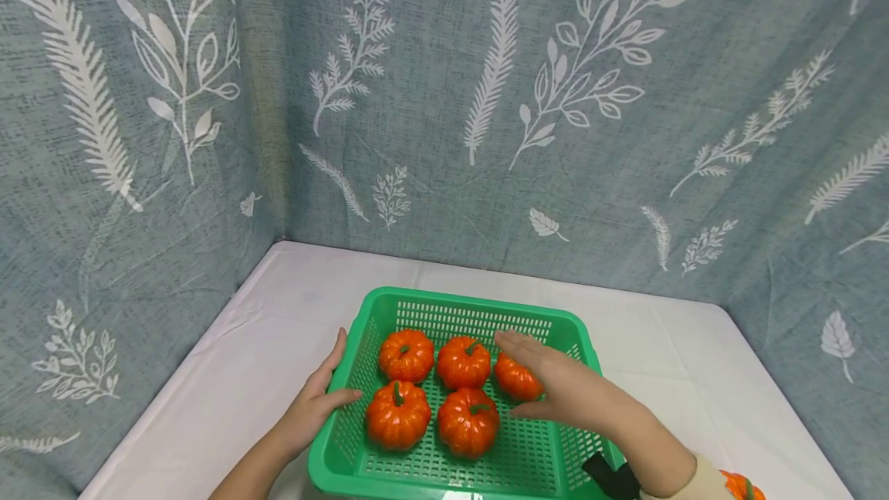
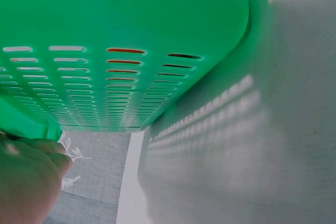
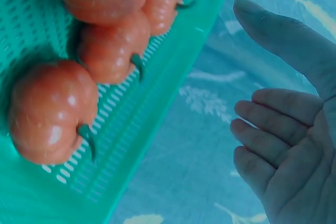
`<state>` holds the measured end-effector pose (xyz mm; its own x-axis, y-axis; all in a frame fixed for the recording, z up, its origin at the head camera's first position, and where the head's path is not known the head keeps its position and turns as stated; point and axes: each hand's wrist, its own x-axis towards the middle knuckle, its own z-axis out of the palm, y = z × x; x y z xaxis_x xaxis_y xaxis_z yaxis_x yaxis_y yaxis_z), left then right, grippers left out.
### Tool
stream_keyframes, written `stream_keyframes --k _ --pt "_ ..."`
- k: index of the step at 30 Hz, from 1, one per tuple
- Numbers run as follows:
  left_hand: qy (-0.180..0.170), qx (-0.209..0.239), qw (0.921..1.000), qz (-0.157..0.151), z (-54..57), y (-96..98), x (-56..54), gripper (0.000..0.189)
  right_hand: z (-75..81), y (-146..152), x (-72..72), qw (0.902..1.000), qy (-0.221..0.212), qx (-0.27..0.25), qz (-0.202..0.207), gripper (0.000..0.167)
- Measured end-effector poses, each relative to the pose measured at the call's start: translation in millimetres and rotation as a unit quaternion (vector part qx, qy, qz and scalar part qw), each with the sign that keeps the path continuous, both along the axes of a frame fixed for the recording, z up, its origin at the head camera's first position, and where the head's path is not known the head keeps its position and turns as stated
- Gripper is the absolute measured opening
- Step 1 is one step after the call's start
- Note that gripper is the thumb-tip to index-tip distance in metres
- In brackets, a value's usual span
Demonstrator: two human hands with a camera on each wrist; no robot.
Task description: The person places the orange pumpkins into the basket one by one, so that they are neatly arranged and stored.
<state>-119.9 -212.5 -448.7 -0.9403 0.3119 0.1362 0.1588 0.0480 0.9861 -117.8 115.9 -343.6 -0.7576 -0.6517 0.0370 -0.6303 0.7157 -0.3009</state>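
Observation:
A green plastic basket (image 1: 479, 301) with slotted walls holds several shiny orange pumpkins (image 1: 468, 423) with green stems. My left hand (image 1: 312, 406) holds its left rim, thumb over the inner side and fingers along the outside. From the left wrist, that hand (image 2: 29, 177) shows beside the slotted wall. Over the basket's right part is my right hand (image 1: 559, 380), thumb and fingers spread apart, partly covering the rightmost pumpkin (image 1: 515, 378). In the right wrist view the palm (image 3: 299, 177) holds nothing, and pumpkins (image 3: 55, 111) lie to its left.
Another orange pumpkin (image 1: 741, 486) is partly visible at the bottom right, beside the right sleeve (image 1: 698, 482). A white cloth (image 1: 667, 353) covers the table. Blue-grey leaf-patterned curtains (image 1: 430, 199) stand behind and at both sides.

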Motion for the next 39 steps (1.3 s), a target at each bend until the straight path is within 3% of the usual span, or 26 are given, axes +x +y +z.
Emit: stream_keyframes --k 10,21,25,39 --pt "-0.004 -0.012 0.9999 0.005 0.2 -0.9 0.8 0.085 -1.0 26.7 14.7 0.9967 -0.009 -0.045 -0.067 0.085" --pt "-0.002 -0.010 0.9999 0.005 0.8 -1.1 -0.4 0.086 -6.7 48.3 29.7 0.9907 0.034 -0.062 -0.116 0.091" --pt "-0.005 -0.008 0.9999 0.004 0.6 -1.1 -0.2 0.086 -9.9 55.7 34.8 0.9865 0.054 -0.081 -0.131 0.091" --pt "-0.008 -0.004 1.0000 -0.002 0.3 -0.6 -0.1 0.086 -26.8 87.3 50.8 0.9663 0.031 -0.103 -0.234 0.097"
